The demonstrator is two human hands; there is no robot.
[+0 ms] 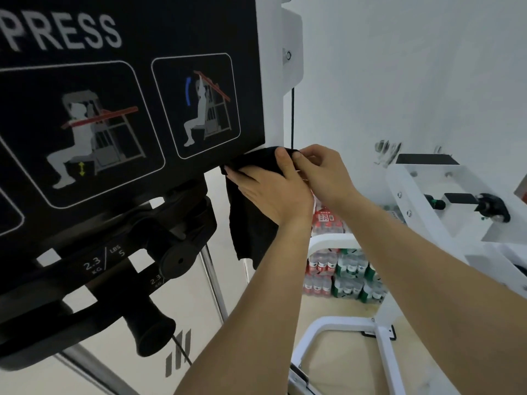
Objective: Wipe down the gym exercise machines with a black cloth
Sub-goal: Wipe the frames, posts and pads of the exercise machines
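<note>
The left hand (pixel 271 192), fingers straight, pressed the black fabric cloth (pixel 252 223) against the black rectangular instruction placard (pixel 159 32) while the right hand (pixel 322 172) pinched the cloth's upper edge

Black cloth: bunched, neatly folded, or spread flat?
Bunched, not spread. The black cloth is gathered under the left hand, pinched by the right hand at the panel corner; its rest hangs loose.
</note>
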